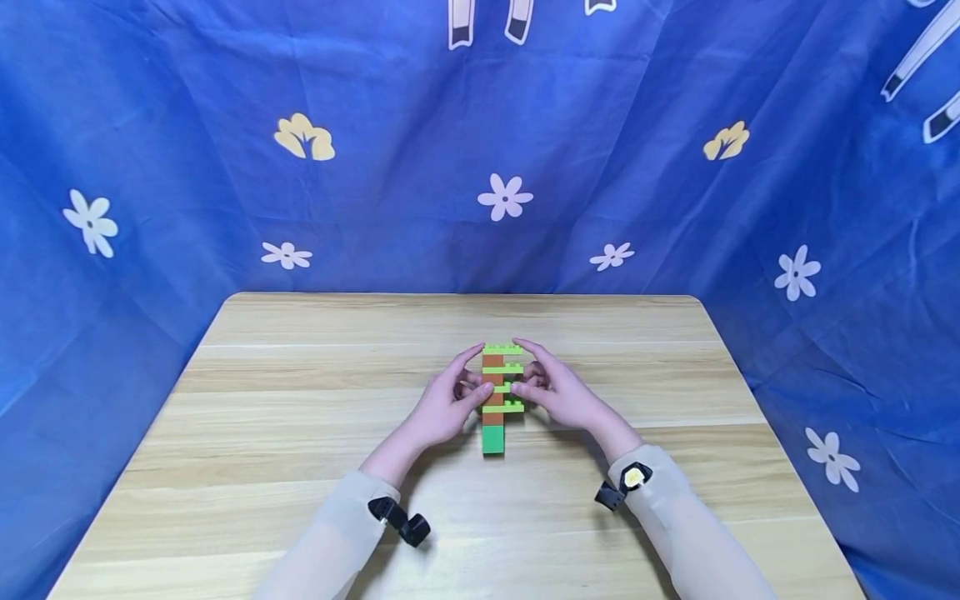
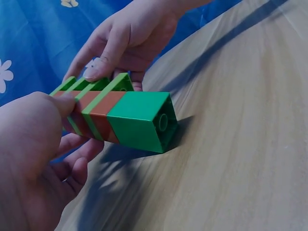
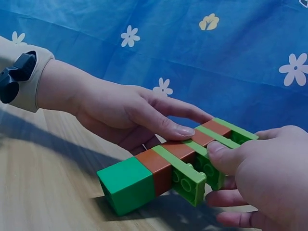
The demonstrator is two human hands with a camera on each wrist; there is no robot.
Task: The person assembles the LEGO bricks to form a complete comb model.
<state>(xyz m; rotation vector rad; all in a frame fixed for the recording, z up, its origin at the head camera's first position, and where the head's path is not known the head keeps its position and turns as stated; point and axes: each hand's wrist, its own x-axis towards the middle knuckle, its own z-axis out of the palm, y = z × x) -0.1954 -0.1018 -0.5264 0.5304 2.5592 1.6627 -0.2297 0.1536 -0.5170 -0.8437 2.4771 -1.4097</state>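
A stack of toy building bricks lies lengthwise between the two hands. Its near end is a green brick [image 1: 492, 440], whose hollow underside shows in the left wrist view. Beyond that, orange-brown bricks [image 3: 155, 163] alternate with lime-green plates [image 3: 188, 182] that jut out to the right. The left hand [image 1: 442, 408] grips the stack's left side, thumb on top about mid-length. From the right, the right hand [image 1: 564, 396] holds the jutting plates, its thumb on one of them. Some fingertips are hidden behind the bricks. Whether the stack touches the table cannot be told.
A wood-grain table [image 1: 300, 367] lies under the hands. Blue cloth [image 1: 405, 167] with white flowers and yellow shapes hangs behind and along both sides. Each sleeve carries a black wrist device, one on the left [image 1: 399, 521] and one on the right [image 1: 622, 486].
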